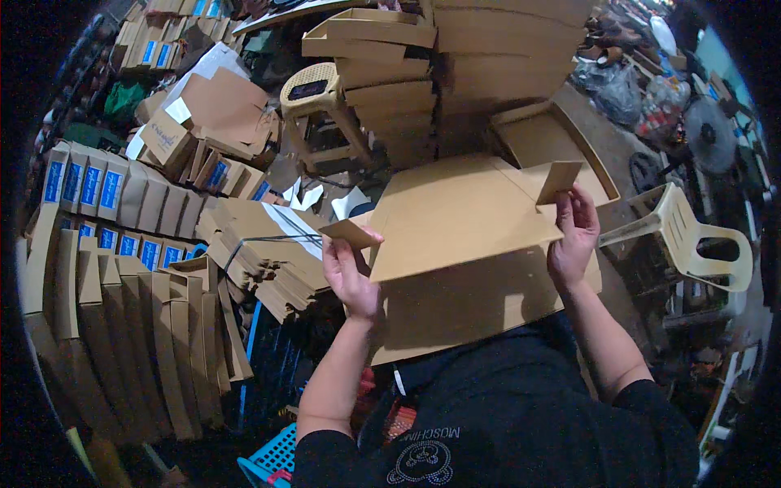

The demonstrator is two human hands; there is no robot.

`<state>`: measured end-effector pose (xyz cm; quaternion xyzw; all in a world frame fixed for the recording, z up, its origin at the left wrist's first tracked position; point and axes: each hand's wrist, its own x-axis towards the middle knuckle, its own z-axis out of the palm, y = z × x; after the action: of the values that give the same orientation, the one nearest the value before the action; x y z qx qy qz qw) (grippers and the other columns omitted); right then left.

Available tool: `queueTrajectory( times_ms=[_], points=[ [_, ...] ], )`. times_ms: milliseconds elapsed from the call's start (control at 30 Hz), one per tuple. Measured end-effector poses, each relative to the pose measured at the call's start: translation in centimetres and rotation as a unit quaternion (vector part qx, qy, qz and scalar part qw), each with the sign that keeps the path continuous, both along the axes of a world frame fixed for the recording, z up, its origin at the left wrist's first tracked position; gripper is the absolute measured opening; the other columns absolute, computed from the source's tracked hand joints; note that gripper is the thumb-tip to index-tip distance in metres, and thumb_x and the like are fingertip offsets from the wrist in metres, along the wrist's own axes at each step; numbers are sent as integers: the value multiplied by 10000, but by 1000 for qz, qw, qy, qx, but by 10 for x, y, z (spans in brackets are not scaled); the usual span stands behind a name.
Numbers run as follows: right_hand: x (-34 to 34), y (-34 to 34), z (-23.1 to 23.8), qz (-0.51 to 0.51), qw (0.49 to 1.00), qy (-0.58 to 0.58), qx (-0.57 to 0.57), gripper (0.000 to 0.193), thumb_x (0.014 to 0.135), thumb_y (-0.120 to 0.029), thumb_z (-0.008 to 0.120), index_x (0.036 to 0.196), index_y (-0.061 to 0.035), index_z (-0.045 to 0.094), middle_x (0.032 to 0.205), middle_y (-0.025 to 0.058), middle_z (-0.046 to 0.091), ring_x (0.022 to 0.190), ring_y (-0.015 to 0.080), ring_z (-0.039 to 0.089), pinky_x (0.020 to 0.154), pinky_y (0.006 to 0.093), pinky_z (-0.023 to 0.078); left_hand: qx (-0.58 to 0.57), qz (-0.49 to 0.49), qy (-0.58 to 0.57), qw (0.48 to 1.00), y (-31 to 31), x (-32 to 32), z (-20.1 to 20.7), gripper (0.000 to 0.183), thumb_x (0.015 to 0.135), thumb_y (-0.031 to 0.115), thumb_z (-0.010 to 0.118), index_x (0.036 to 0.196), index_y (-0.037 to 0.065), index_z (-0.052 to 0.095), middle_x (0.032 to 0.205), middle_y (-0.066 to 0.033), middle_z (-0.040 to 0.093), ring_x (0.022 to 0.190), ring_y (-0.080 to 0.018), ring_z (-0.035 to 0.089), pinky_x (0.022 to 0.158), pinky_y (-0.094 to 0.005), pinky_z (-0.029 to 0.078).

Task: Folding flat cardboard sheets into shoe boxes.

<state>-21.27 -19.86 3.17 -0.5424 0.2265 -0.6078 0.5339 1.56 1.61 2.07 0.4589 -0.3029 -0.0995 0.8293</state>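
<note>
A flat brown cardboard box blank [460,215] stretches between my two hands, above my lap. At its near left corner a small flap [351,233] stands bent up, with the fingers of my left hand [351,281] closed on it. My right hand [574,236] pinches the matching flap [559,180] at the right corner, which also sticks up. Beneath the blank lies another cardboard sheet [472,309], partly covered by it. An open shallow cardboard tray [553,134] sits just beyond the right end.
Tied flat cardboard [260,244] and rows of cardboard boxes [142,317] crowd the left side. Tall cardboard stacks [512,81] rise ahead, beside a plastic stool [313,89] with a phone on it. At right stand a cream plastic chair [691,240] and a fan [708,134].
</note>
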Motion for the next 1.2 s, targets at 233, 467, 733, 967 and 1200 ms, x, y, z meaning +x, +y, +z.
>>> queueTrajectory(
  times_ms=[233,467,733,967,1200],
  points=[
    [-33,-22,-12,45,989,139,-21,353,1073,-12,651,1421,46,656,1364,132,717,1266,169,660,1114,325,514,110,-72,-56,990,24,41,-10,347,1156,181,497,1405,-51,567,1219,-103,663,1128,-156,611,1026,-322,466],
    [-39,-12,7,69,974,202,-78,347,1001,57,690,1337,-14,743,1174,105,779,1126,171,708,1020,305,547,238,-136,-239,931,19,28,47,254,1024,95,685,1247,-19,728,877,-63,522,847,-174,527,761,-284,421],
    [-31,-9,27,204,749,418,-473,454,847,-42,771,1292,-131,786,966,87,714,1004,283,718,931,436,598,373,-192,-493,762,9,14,42,399,935,30,738,1315,145,777,820,-123,599,743,-297,624,694,-407,532],
    [-34,-12,13,142,791,373,-464,467,823,-92,808,1285,-153,793,983,61,727,996,274,716,945,441,594,294,-150,-558,762,4,13,28,576,777,34,755,1315,240,782,791,-68,667,696,-268,669,634,-405,548],
    [-37,-18,21,171,724,418,-521,407,914,-155,748,1320,-150,777,1102,76,713,1103,299,688,966,437,578,306,-146,-576,744,2,7,28,638,730,5,739,1298,290,791,769,-43,660,685,-246,668,613,-383,554]
  ],
)
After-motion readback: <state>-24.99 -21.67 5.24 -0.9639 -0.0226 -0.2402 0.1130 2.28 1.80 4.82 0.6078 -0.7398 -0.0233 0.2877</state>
